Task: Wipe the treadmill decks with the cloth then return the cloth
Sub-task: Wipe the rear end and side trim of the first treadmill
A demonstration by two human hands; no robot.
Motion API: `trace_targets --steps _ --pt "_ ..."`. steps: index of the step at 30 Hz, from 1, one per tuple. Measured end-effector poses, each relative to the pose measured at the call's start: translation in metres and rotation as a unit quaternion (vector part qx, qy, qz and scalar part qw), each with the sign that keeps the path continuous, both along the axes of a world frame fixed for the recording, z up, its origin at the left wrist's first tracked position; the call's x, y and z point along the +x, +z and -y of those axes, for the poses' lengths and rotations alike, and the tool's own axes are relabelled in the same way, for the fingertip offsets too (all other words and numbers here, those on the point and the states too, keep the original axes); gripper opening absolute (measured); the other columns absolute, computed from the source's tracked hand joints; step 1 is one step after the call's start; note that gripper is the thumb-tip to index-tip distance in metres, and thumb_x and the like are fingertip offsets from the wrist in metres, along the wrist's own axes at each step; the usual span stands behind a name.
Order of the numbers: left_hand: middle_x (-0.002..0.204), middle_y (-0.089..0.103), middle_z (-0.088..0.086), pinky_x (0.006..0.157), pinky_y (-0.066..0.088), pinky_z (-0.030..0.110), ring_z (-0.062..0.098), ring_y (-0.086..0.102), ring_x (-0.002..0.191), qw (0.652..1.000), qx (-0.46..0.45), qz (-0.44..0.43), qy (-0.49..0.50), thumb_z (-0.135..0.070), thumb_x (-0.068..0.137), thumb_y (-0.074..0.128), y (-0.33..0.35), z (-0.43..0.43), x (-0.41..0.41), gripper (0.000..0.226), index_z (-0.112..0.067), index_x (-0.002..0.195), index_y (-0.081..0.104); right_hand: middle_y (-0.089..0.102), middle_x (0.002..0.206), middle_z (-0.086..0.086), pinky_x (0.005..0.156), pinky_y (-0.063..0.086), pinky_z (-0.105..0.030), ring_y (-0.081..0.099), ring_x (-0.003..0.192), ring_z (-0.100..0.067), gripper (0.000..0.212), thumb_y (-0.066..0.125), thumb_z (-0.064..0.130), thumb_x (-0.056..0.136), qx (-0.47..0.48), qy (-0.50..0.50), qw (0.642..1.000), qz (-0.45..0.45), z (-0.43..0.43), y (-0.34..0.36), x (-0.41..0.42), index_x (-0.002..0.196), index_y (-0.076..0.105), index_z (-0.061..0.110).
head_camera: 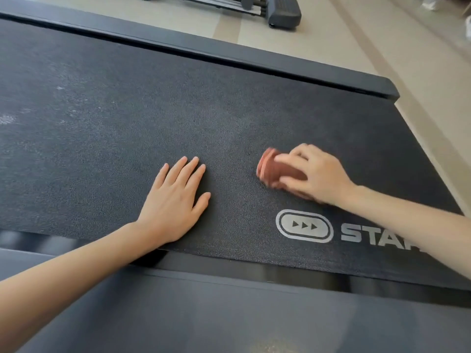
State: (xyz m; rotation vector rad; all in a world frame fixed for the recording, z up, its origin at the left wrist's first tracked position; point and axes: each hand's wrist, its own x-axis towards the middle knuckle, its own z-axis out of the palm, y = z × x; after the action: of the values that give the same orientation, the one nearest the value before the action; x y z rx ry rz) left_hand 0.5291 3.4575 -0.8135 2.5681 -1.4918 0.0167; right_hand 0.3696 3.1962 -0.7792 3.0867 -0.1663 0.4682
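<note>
My right hand [316, 171] is gripping the bunched reddish cloth [274, 169] | left hand [175, 197] is lying flat, fingers straight, on the grainy black treadmill deck [127, 118]

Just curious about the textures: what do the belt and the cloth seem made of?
Belt: likely rubbery, matte black; fine pebbled grain. Cloth: looks like soft reddish-brown fabric, bunched in folds under the right hand; blur hides the weave.
</note>
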Motion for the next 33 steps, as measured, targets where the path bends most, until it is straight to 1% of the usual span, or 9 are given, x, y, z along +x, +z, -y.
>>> trace_targets --steps 2,4,10,17,20,22,26,29,33 --pt "0.155 0.021 0.003 0.117 0.006 0.042 0.022 0.012 0.145 1.0 0.005 0.002 0.003 -0.056 0.081 0.002 0.0 0.0 0.001 0.082 -0.014 0.147 0.027 0.056 0.105 -0.006 0.079 0.048 -0.037 0.053 0.101 -0.026 0.043 0.058 0.048 0.085 0.051 -0.168 0.984 0.01 0.012 -0.002 0.013 0.124 0.058 0.027" --pt "0.156 0.021 0.003 0.117 0.006 0.042 0.022 0.011 0.145 1.0 0.01 0.005 0.003 -0.056 0.081 0.001 0.0 0.0 0.001 0.082 -0.014 0.147 0.027 0.054 0.107 -0.006 0.079 0.044 -0.035 0.052 0.103 -0.026 0.043 0.056 0.049 0.086 0.067 -0.224 0.972 0.013 0.001 -0.004 0.019 0.124 0.056 0.029" --pt "0.154 0.024 0.005 0.117 0.008 0.043 0.023 0.014 0.144 1.0 0.002 -0.003 0.001 -0.055 0.082 0.005 0.001 0.0 0.001 0.081 -0.012 0.146 0.03 0.058 0.096 -0.006 0.073 0.045 -0.03 0.055 0.082 -0.021 0.041 0.059 0.047 0.082 0.056 0.05 0.997 0.019 -0.087 -0.008 -0.04 0.114 0.066 0.022" --pt "0.155 0.023 0.005 0.117 0.007 0.043 0.023 0.013 0.144 1.0 0.006 -0.005 -0.001 -0.055 0.082 0.006 0.001 -0.002 0.001 0.08 -0.012 0.146 0.029 0.063 0.094 -0.01 0.068 0.044 -0.029 0.056 0.077 -0.022 0.036 0.061 0.042 0.084 -0.024 0.256 0.966 -0.034 -0.036 -0.003 -0.033 0.111 0.07 0.019" --pt "0.155 0.022 0.004 0.117 0.006 0.042 0.023 0.012 0.145 1.0 0.006 -0.009 0.004 -0.055 0.083 0.005 0.002 -0.002 0.001 0.079 -0.013 0.146 0.028 0.062 0.097 -0.009 0.07 0.049 -0.031 0.059 0.081 -0.025 0.041 0.059 0.043 0.084 -0.032 0.165 0.985 -0.039 0.004 -0.002 -0.006 0.116 0.067 0.018" --pt "0.157 0.017 0.003 0.118 0.003 0.041 0.021 0.008 0.145 1.0 0.012 -0.01 0.006 -0.054 0.087 0.008 0.002 -0.002 0.001 0.074 -0.015 0.148 0.023 0.059 0.102 -0.008 0.072 0.051 -0.036 0.058 0.09 -0.028 0.045 0.057 0.048 0.086 -0.012 0.016 1.0 -0.021 0.027 0.0 0.019 0.123 0.06 0.023" --pt "0.158 0.011 -0.003 0.118 -0.002 0.038 0.016 0.002 0.145 1.0 0.024 -0.005 -0.012 -0.052 0.093 0.013 0.003 -0.011 0.008 0.064 -0.022 0.149 0.017 0.054 0.114 -0.015 0.077 0.045 -0.039 0.055 0.103 -0.036 0.051 0.044 0.054 0.092 0.041 -0.286 0.957 -0.027 0.045 -0.001 0.092 0.131 0.049 0.022" --pt "0.157 0.012 -0.007 0.118 -0.002 0.038 0.013 0.003 0.145 1.0 0.028 -0.009 0.002 -0.053 0.09 0.012 0.006 -0.034 0.02 0.066 -0.026 0.149 0.017 0.052 0.117 -0.02 0.077 0.044 -0.04 0.053 0.105 -0.038 0.051 0.043 0.05 0.094 0.021 -0.298 0.954 -0.026 0.022 -0.004 0.148 0.129 0.049 0.013" --pt "0.157 0.014 -0.006 0.118 0.002 0.038 0.013 0.005 0.145 0.995 0.03 -0.019 0.089 -0.054 0.088 0.015 0.008 -0.079 0.044 0.067 -0.024 0.149 0.019 0.051 0.116 -0.017 0.078 0.044 -0.039 0.051 0.107 -0.034 0.048 0.045 0.048 0.094 0.034 -0.202 0.979 -0.001 -0.042 -0.007 0.198 0.127 0.051 0.014"
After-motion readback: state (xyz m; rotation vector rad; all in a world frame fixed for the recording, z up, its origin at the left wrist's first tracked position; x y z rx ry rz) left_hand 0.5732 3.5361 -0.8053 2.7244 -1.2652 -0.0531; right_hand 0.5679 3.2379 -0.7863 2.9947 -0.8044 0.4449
